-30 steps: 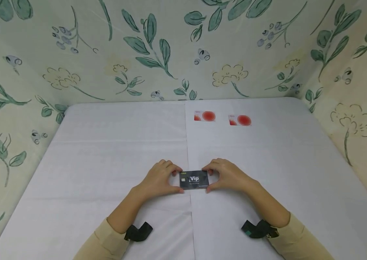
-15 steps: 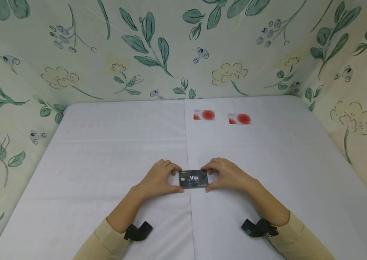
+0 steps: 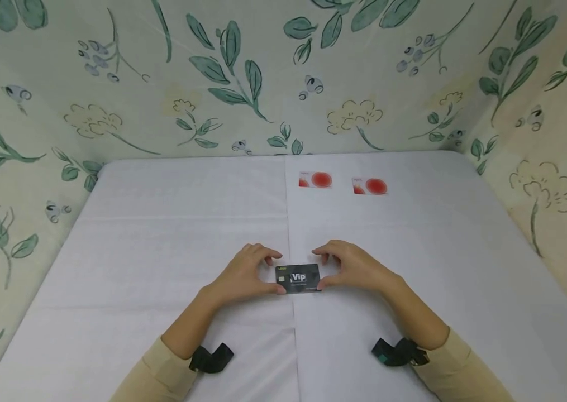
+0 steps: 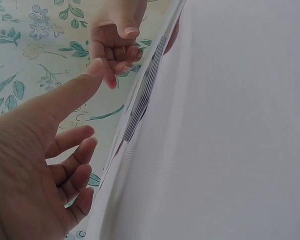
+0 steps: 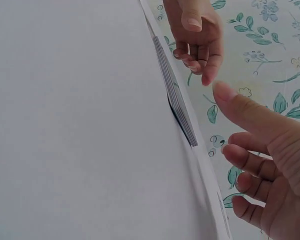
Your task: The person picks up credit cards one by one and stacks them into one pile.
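A small stack of cards (image 3: 298,283) lies on the white tabletop in front of the person, its top card black with "Vip" printed on it. Both wrist views catch the stack (image 4: 142,100) edge-on, with several thin layers showing. My left hand (image 3: 248,274) is at the stack's left side, thumb by the near left corner and fingers spread off the far edge. Mirroring it on the right, my right hand (image 3: 356,269) has its thumb at the near right corner and its fingers raised beyond the far edge. Neither hand grips the stack.
Two red-and-white cards (image 3: 315,179) lie apart near the table's far edge, right of the middle crease. White cloth (image 3: 162,240) covers the table. Leaf-patterned curtains (image 3: 233,72) rise behind it and at both sides. A black strap (image 3: 211,358) sits on each wrist.
Both hands have let go of the stack: their fingers have lifted away from its far corners, while the thumbs stay by the near ones. The stack remains in place.
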{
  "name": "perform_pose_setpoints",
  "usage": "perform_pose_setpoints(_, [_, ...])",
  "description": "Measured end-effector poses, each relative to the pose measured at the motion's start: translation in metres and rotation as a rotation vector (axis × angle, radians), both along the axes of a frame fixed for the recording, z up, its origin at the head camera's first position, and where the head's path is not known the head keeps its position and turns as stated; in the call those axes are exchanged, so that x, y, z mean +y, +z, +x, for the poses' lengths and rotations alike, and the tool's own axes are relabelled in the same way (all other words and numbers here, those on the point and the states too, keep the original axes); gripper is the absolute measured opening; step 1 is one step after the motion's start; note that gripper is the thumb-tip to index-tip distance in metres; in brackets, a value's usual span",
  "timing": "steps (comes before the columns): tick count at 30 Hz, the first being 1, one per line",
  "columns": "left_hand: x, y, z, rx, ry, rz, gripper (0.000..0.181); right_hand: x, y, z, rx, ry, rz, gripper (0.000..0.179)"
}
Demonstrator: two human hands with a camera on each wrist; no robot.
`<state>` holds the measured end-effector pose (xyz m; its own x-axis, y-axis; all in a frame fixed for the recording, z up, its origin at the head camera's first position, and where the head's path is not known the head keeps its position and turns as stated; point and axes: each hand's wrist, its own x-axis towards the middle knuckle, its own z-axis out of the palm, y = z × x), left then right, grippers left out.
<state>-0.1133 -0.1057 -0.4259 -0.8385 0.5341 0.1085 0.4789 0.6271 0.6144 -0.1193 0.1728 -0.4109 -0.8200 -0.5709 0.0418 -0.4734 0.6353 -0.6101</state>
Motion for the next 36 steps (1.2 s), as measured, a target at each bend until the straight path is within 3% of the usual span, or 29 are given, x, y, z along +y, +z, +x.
perform_pose_setpoints(6, [-0.002,0.005,-0.002,-0.035,0.041,0.057,0.067,0.001,0.003,-0.004,0.044,-0.015,-0.097,0.067])
perform_pose_setpoints(11, [-0.004,0.009,-0.007,0.023,0.045,0.079,0.070,0.004,0.005,-0.009,0.089,-0.021,-0.159,0.068])
perform_pose_setpoints(21, [-0.009,0.020,-0.014,0.019,0.041,0.101,0.074,0.008,0.011,-0.015,0.135,-0.074,-0.162,0.070])
perform_pose_setpoints(27, [-0.008,0.024,-0.020,0.026,0.050,0.095,0.076,0.010,0.015,-0.021,0.194,-0.064,-0.187,0.070])
perform_pose_setpoints(36, [-0.009,0.038,-0.029,-0.077,0.034,0.117,0.078,0.015,0.017,-0.031,0.261,-0.061,-0.205,0.070])
